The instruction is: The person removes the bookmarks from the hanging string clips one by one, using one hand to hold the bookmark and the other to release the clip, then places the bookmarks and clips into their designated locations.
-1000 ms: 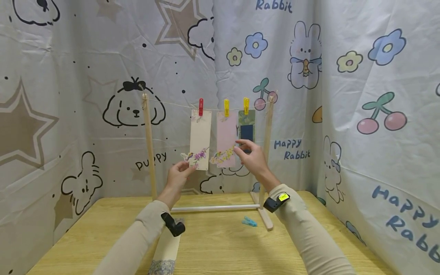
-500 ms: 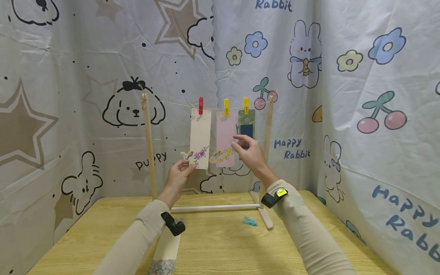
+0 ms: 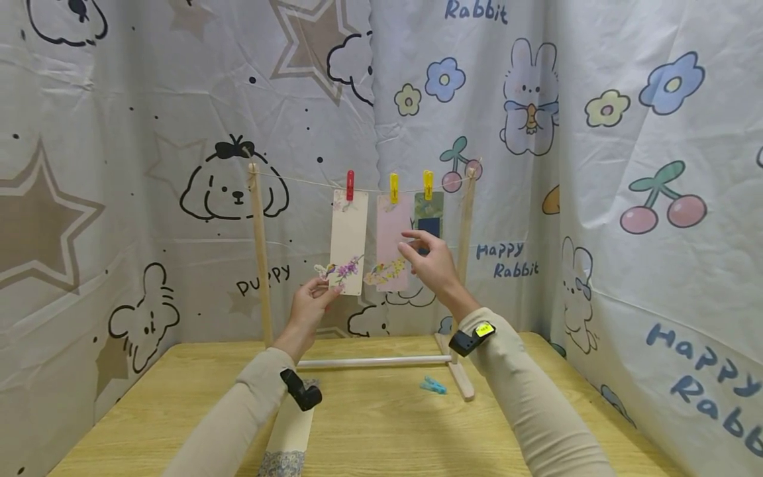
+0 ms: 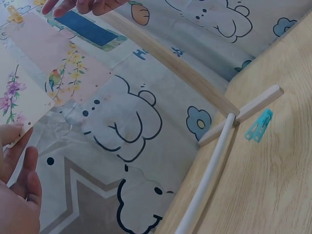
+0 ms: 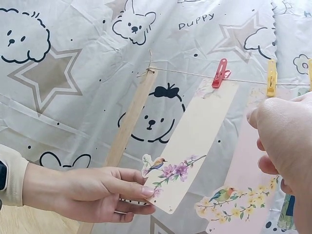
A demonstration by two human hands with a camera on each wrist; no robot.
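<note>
My left hand [image 3: 306, 310] pinches the lower left corner of a cream bookmark [image 3: 348, 232], thumb in front and fingers behind. The bookmark carries a bird and purple blossoms and hangs from the string [image 5: 187, 74] by a red clothespin [image 3: 350, 185]. Beside it hangs a pink bookmark [image 3: 390, 232] with yellow blossoms, under a yellow clothespin [image 3: 394, 188]. My right hand [image 3: 435, 265] is in front of the pink bookmark's right edge, fingers loosely bent and holding nothing; contact cannot be told. Partly behind that hand is a green and blue bookmark [image 3: 428, 209], under another yellow clothespin [image 3: 428, 185].
Wooden posts [image 3: 259, 258] hold the string, joined low down by a white rod [image 3: 375, 362]. A blue clothespin [image 3: 433, 385] lies on the wooden table [image 3: 381, 430]. Another bookmark [image 3: 289, 430] lies partly under my left forearm. Patterned cloth [image 3: 197, 79] surrounds the table.
My right hand has shifted a little left and upward, further over the pink bookmark's edge. The left hand keeps its pinch on the cream bookmark.
</note>
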